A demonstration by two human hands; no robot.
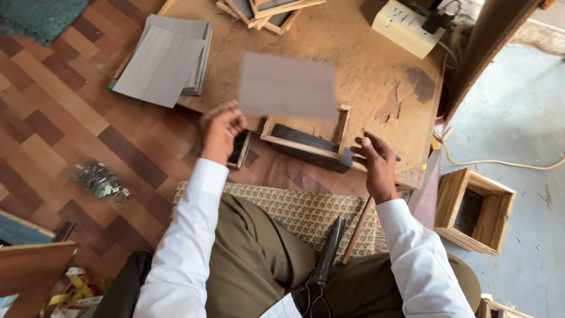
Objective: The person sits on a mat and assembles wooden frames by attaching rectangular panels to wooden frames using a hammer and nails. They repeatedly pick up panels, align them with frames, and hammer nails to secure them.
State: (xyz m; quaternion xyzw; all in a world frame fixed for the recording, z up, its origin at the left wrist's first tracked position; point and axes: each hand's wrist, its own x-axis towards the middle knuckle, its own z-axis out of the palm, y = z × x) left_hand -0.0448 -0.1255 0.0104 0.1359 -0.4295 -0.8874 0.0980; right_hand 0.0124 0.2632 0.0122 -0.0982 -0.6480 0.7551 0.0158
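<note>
Workbench (365, 70): left hand (220, 129) grip pinching grey sheet (287, 85); right hand (376, 162) spread beside wooden frame (306, 138).

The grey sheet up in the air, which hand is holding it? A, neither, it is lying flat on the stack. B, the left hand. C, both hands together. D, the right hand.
B: the blurred grey sheet is raised over the wooden board, pinched at its lower left corner by the left hand, while the right hand hangs open and apart by the small wooden frame.
</note>
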